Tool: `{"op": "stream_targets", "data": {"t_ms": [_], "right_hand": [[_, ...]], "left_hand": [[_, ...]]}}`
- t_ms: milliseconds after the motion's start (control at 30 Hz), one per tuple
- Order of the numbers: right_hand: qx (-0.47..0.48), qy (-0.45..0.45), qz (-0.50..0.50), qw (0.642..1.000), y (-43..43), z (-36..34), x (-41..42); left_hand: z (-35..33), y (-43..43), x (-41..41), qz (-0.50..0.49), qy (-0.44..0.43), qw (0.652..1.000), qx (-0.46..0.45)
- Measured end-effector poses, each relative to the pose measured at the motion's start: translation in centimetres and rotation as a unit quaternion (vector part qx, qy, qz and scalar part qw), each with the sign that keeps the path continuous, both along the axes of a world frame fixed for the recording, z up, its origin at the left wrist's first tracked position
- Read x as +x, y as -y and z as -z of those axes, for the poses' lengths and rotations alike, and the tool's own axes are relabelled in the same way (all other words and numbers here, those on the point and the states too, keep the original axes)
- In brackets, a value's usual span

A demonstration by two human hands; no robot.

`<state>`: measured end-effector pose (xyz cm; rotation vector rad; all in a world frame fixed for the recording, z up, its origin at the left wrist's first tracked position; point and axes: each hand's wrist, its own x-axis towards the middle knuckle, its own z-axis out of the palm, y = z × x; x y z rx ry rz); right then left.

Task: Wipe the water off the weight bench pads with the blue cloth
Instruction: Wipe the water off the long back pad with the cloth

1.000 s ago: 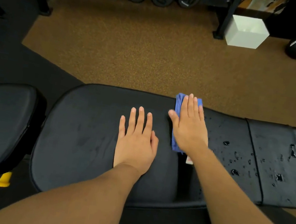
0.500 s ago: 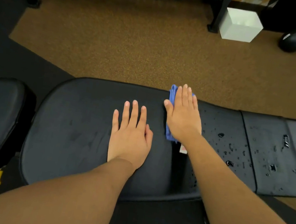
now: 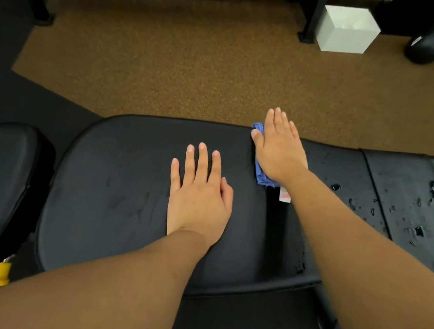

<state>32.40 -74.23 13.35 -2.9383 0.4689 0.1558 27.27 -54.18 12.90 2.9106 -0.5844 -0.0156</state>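
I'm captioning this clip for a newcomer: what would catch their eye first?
Two bare hands lie flat on the black bench pad: the left hand mid-pad, the right hand pressing the blue cloth at its far edge. Right of the cloth, water droplets glisten on the bench. Beyond, a white box sits on the brown floor.

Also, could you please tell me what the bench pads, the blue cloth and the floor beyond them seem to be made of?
Bench pads: likely black vinyl or faux leather, smooth, faint sheen; water beads on them.
Blue cloth: soft fabric, perhaps microfibre, matte, bunched under the right hand.
Floor: speckled brown, rubber or low carpet; unclear.
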Motion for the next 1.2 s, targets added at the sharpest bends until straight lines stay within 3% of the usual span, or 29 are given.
{"op": "stream_targets", "data": {"t_ms": [333,600,867,1100,1200], "right_hand": [[0.002,-0.01,-0.031,0.999,-7.3,-1.1,-19.1],[0.016,0.01,-0.004,1.0,-4.1,-0.2,-11.0],[0.015,-0.009,-0.031,0.999,-7.5,-0.9,-22.3],[0.026,0.024,0.001,0.999,-4.5,0.0,-13.7],[0.013,0.036,-0.001,0.999,-5.2,0.4,-16.0]], "left_hand": [[-0.4,0.0,-0.4,-0.006,-0.006,1.0,0.013],[-0.4,0.0,-0.2,-0.008,-0.003,1.0,0.004],[-0.5,-0.1,-0.5,-0.007,-0.003,1.0,0.005],[-0.5,-0.1,-0.4,-0.011,-0.003,1.0,0.005],[-0.4,0.0,-0.5,-0.01,-0.005,1.0,0.009]]}}
